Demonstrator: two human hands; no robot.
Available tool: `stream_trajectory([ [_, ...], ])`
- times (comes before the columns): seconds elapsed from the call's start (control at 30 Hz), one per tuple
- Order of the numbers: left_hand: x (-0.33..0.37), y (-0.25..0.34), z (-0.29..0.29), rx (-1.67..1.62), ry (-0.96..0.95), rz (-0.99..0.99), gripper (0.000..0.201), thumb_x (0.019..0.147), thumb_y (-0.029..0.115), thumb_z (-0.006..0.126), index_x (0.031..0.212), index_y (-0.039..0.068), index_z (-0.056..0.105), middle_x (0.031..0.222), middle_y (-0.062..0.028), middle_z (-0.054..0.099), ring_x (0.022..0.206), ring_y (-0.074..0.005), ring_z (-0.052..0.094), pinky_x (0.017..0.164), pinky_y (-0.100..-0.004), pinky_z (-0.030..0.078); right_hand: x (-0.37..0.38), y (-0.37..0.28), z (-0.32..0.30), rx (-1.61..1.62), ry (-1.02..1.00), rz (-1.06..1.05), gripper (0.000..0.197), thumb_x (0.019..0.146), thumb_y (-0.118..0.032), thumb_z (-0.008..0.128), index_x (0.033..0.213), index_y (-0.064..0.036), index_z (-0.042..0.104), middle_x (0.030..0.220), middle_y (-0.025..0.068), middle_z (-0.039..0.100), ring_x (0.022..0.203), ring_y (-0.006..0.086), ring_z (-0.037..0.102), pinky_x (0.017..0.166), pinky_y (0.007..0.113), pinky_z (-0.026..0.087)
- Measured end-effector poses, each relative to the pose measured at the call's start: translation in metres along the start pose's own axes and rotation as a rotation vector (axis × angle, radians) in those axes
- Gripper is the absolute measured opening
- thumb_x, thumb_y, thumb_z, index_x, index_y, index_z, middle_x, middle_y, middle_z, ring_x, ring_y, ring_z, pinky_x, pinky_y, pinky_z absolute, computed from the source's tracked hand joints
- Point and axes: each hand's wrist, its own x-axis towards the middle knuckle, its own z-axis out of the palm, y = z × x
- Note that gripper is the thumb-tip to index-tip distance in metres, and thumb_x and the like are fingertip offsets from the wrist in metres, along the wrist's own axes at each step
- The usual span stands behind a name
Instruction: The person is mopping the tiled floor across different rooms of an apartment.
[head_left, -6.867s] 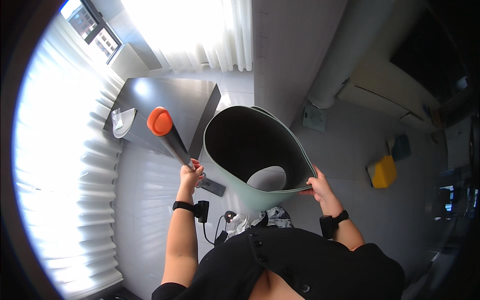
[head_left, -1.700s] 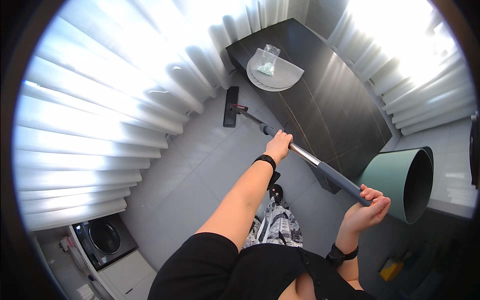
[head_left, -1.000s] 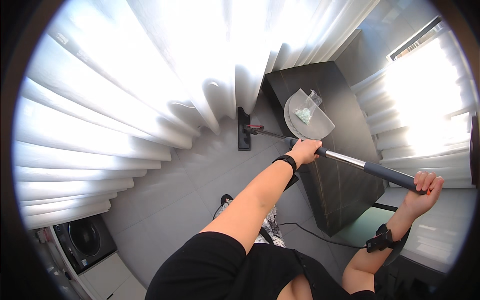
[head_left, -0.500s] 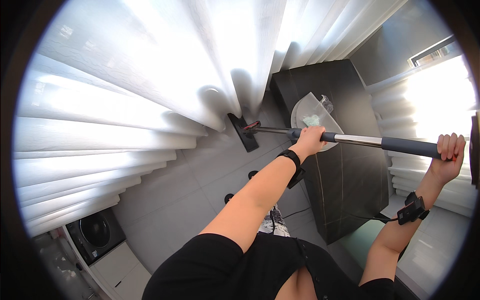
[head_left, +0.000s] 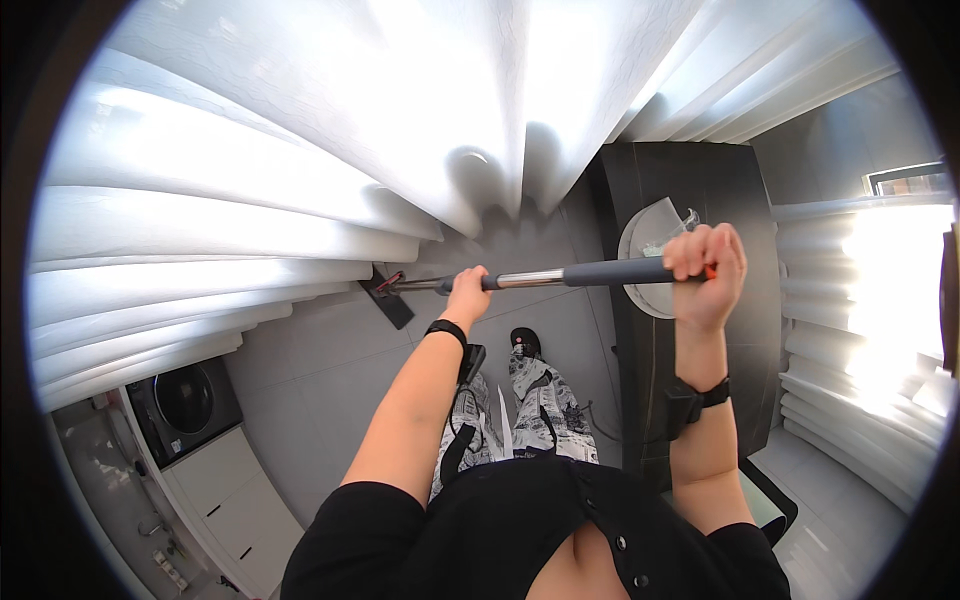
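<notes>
Both of my hands grip the long pole of a flat mop (head_left: pixel 530 279), held nearly level across my front. My left hand (head_left: pixel 467 297) is wrapped round the dark joint partway along the pole. At the upper end, my right hand (head_left: pixel 708 272) closes round the thick grey handle, where a bit of orange shows beside the fingers. The narrow black mop head (head_left: pixel 388 300), with a red piece at its joint, lies on the grey tiled floor (head_left: pixel 330 385). Its far end is close to the hem of the white curtain (head_left: pixel 330 225).
A black table (head_left: pixel 650 400) stands to my right, bearing a round white plate (head_left: pixel 648 302) and a clear plastic piece partly behind my right hand. A front-loading washing machine (head_left: pixel 185 400) and white drawers (head_left: pixel 235 510) are at the left. My shoe (head_left: pixel 525 342) is near the table.
My hands and the mop have moved left, with the mop head sliding left and slightly nearer along the curtain. My right arm has come inward, now in front of the table.
</notes>
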Motion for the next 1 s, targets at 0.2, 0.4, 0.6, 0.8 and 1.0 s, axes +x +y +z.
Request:
stream_trajectory([
  [0.2,-0.025,-0.089,-0.04,0.175,0.042,-0.141,0.033,0.07,0.017,0.075,0.097,0.011,0.058,0.103,-0.012,0.06,0.103,-0.0334,0.054,0.088,-0.0425,0.043,-0.044,0.043,0.047,0.055,-0.178,0.182,0.025,0.094,-0.006,0.041,0.069,-0.0051,0.04,0.06,0.0051,0.046,0.055,0.0159,0.045,0.063,0.035,0.043],
  [0.4,-0.048,0.031,-0.035,0.137,-0.031,0.059,0.029,0.075,0.021,0.069,0.099,0.011,0.056,0.103,-0.0092,0.058,0.11,-0.0286,0.052,0.102,-0.056,0.031,-0.04,-0.039,0.013,-0.021,-0.142,-0.047,0.03,0.098,-0.019,0.036,0.071,-0.0079,0.04,0.054,0.0037,0.04,0.047,0.0137,0.037,0.053,0.032,0.037],
  [0.6,-0.055,0.166,0.014,0.048,-0.163,0.477,0.023,0.072,0.019,0.068,0.088,0.007,0.056,0.093,-0.0115,0.06,0.094,-0.0305,0.058,0.094,-0.0449,0.039,-0.046,-0.168,-0.065,-0.298,-0.019,-0.364,0.03,0.1,-0.019,0.03,0.075,-0.0107,0.044,0.057,-0.0035,0.032,0.05,0.0076,0.031,0.059,0.025,0.03],
  [0.8,-0.061,0.194,0.046,0.051,-0.266,0.453,0.027,0.077,0.015,0.065,0.103,0.01,0.058,0.103,-0.0082,0.06,0.106,-0.0291,0.055,0.102,-0.0485,0.033,-0.06,-0.185,-0.063,-0.562,0.527,-0.362,0.033,0.099,-0.019,0.035,0.069,-0.0089,0.043,0.059,-0.002,0.029,0.055,0.0099,0.03,0.065,0.026,0.034],
  [1.0,-0.064,0.153,0.014,0.026,-0.257,0.334,0.026,0.079,0.013,0.062,0.104,0.013,0.057,0.105,-0.0064,0.06,0.11,-0.0289,0.053,0.102,-0.0544,0.033,-0.056,-0.145,-0.022,-0.529,0.565,-0.357,0.035,0.101,-0.024,0.034,0.07,-0.0093,0.042,0.059,-0.0016,0.031,0.056,0.0114,0.033,0.068,0.028,0.036],
])
